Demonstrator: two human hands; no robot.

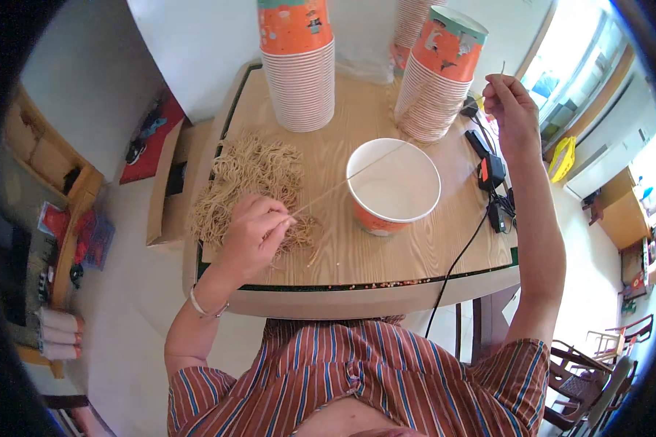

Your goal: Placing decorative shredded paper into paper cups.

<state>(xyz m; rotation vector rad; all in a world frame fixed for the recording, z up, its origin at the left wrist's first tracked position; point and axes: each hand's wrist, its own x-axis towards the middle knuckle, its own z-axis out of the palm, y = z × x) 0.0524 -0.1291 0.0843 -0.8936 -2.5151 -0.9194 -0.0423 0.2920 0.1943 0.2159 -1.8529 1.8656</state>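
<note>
A long thin noodle strand point(357, 173) stretches across the table between my two hands. My left hand point(254, 231) pinches its near end beside a pile of tan noodles point(251, 175) on the wooden table point(415, 255). My right hand point(512, 109) is raised at the far right and pinches the other end. The strand passes over a white-lined orange paper bowl point(393, 186), which looks empty.
Two tall stacks of orange paper bowls point(297, 65) point(439, 76) stand at the back of the table. Black chargers and a cable point(492, 182) lie at the right edge. An open cardboard box point(169, 182) sits on the floor to the left. Chairs point(598, 364) stand at lower right.
</note>
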